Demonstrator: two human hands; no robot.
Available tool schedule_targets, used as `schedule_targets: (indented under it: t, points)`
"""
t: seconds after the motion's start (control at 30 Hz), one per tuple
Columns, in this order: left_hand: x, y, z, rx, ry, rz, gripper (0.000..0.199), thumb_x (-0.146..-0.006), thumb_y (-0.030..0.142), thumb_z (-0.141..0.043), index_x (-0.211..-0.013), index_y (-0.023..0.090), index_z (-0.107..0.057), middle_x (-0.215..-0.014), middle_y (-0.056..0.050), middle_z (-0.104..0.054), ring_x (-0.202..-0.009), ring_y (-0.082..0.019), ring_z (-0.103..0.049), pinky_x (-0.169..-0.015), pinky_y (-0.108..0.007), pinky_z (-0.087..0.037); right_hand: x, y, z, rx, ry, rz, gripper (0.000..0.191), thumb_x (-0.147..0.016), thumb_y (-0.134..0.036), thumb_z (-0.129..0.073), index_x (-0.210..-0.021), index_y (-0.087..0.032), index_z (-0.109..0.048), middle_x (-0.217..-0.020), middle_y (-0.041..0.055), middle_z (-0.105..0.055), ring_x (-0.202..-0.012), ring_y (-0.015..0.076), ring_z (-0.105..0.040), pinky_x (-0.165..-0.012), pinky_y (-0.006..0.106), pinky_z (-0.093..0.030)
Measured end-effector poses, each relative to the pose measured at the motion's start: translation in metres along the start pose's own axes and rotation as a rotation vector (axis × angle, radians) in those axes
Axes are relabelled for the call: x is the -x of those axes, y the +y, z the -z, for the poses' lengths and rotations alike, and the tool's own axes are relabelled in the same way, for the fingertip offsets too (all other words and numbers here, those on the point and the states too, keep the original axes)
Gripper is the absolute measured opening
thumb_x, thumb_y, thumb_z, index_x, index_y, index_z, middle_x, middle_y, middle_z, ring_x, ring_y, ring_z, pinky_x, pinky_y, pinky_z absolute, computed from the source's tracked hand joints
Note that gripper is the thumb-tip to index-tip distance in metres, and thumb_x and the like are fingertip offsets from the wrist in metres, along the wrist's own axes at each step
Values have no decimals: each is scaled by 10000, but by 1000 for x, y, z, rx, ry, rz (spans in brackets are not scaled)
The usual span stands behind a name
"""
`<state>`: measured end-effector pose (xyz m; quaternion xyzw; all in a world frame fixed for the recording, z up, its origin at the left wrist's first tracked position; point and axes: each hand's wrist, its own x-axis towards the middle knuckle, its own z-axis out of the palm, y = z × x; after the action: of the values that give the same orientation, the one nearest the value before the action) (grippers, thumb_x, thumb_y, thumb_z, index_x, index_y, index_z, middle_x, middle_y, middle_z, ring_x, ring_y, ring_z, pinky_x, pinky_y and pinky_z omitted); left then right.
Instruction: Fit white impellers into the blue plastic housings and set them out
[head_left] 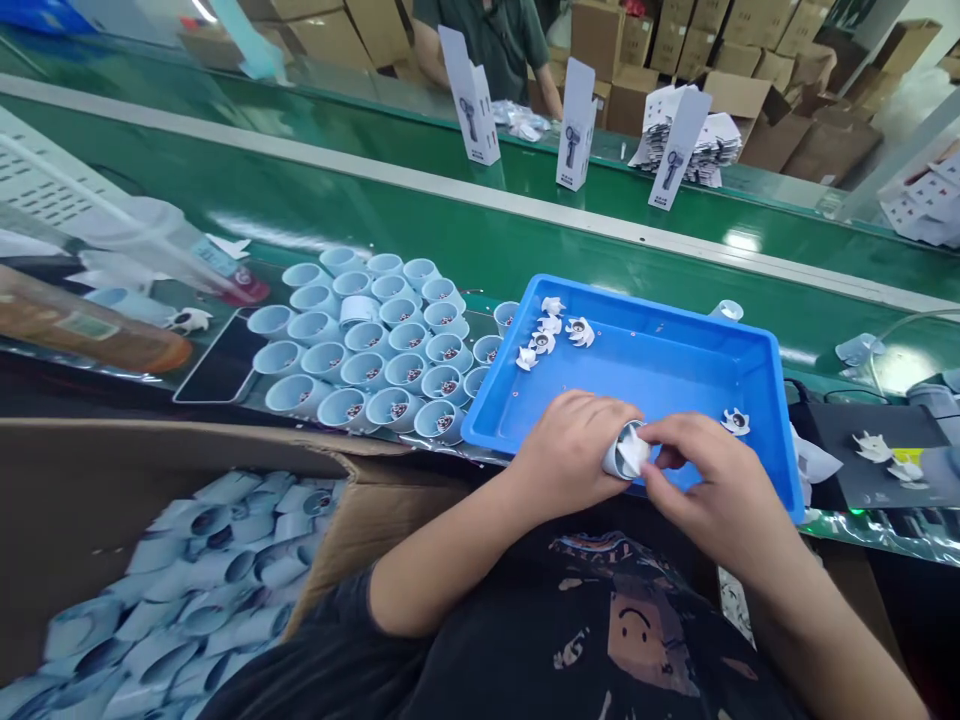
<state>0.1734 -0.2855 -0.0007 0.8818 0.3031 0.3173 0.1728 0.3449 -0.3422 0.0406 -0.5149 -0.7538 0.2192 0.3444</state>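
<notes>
My left hand (574, 445) is wrapped round a light-blue plastic cylinder (613, 463), its open end turned toward my right hand (709, 475). At that mouth sits a white fan impeller (634, 452), which the thumb and fingers of my right hand pinch at its edge. How deep the impeller sits in the cylinder I cannot tell. Both hands are over the near edge of a blue tray (517, 350). Inside the tray, several loose white impellers (580, 332) lie at the far left, and another impeller (736, 421) lies near the right wall.
Left of the tray stand several rows of light-blue cylinders (365, 371), many with small parts inside. A cardboard box (375, 510) below holds more cylinders. A phone (217, 360) lies further left. White printed boxes (576, 125) stand across the green belt (405, 170), near another person (487, 50).
</notes>
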Motion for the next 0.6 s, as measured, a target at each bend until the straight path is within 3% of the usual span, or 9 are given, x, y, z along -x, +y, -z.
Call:
schedule_targets:
  t: [0.1, 0.23, 0.37, 0.47, 0.6]
  points:
    - [0, 2, -5, -79, 17, -41, 236, -858, 298, -483, -1036, 175, -577, -1006, -89, -708, -948, -232, -655, -925, -387, -453, -5, -1, -6, 241, -15, 117, 108, -899, -135, -546, -926, -157, -648, -881, 50, -512, -789, 180, -519, -681, 303, -438]
    - [2, 6, -12, -115, 37, -57, 260, -844, 252, -487, -1070, 156, -570, -1025, -108, -706, -971, -247, -654, -879, -386, -462, -4, 13, -13, 218, 38, 122, 98, -903, -149, -590, -901, -176, -685, -830, 32, -451, -734, 172, -502, -651, 298, -425]
    - [-9, -1, -7, -11, -69, -50, 302, -804, 309, -578, -1075, 177, -577, -1008, -73, -714, -937, -233, -662, -943, -411, -435, 22, 18, 2, 129, -2, 45, 205, -995, -279, -508, -1040, -200, -691, -838, 36, -463, -727, 169, -517, -640, 293, -444]
    - [-44, -24, 3, 9, -42, -4, 393, -759, 369, -678, -1097, 192, -584, -1145, -83, -657, -1093, -248, -597, -1020, -415, -402, 54, 18, 21, -56, -81, 23, 188, -1001, -326, -521, -1056, -259, -688, -834, 28, -486, -735, 152, -539, -626, 245, -474]
    - [-123, -61, -4, -126, -7, 208, 535, -691, 466, -752, -1127, 190, -611, -1257, -122, -533, -1188, -303, -509, -1032, -430, -393, 89, 34, 24, -94, 42, 20, 231, -959, -273, -564, -1169, -332, -639, -867, 20, -550, -753, 155, -601, -630, 210, -526]
